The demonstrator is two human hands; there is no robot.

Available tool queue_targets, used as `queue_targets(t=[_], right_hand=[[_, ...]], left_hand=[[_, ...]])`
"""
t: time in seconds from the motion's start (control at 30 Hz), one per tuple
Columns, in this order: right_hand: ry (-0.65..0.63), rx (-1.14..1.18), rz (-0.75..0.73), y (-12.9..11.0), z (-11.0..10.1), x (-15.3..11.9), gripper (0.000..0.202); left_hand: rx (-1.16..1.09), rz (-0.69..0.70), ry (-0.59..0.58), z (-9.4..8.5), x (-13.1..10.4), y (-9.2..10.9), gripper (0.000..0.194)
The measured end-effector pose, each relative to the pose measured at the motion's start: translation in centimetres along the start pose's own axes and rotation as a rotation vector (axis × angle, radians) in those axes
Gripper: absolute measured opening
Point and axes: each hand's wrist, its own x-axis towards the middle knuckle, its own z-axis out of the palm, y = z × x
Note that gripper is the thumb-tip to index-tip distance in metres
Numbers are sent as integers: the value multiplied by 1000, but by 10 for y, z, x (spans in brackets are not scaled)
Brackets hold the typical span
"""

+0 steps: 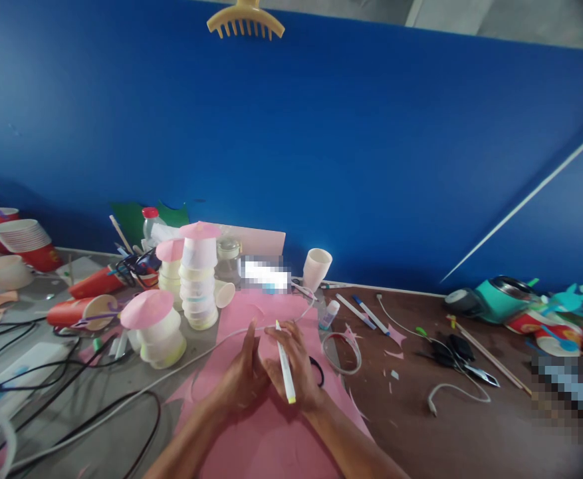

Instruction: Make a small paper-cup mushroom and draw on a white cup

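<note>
The right hand (pixel 296 369) has its fingers clamped on a white marker (pixel 285 364) over the pink sheet (pixel 271 426). The left hand (pixel 244 372) presses flat, fingers together, just beside it. Marking seems underway; the next stroke calls for a steady sheet.

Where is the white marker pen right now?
In the head view, the white marker pen is low at centre, held in the right hand over the pink sheet, beside the left hand.

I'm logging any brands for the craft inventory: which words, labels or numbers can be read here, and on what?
None can be read.
The red paper cups show printing too small to read.
The marker in the right hand shows no legible label.
The bottle label is blurred.
</note>
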Motion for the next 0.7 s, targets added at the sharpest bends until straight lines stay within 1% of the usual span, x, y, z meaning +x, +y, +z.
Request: queue_targets(t=[0.13,0.3,0.47,0.57,0.7], right_hand=[[-5,6,-39,-3,-1,1,45],[-17,-10,-57,-2,-1,2,45],[-53,-18,-70,-4,-3,3,45],[-60,-37,-83,-5,-3,3,46],[-56,-19,-31,-7,-4,2,46]], left_hand=[[40,27,22,3,0,-5,100],[116,-14,-42,1,-1,-6,98],[138,-26,-77,0,-1,-6,103],[139,-37,-101,1,-1,-2,104],[97,-42,-57,2,-2,7,99]])
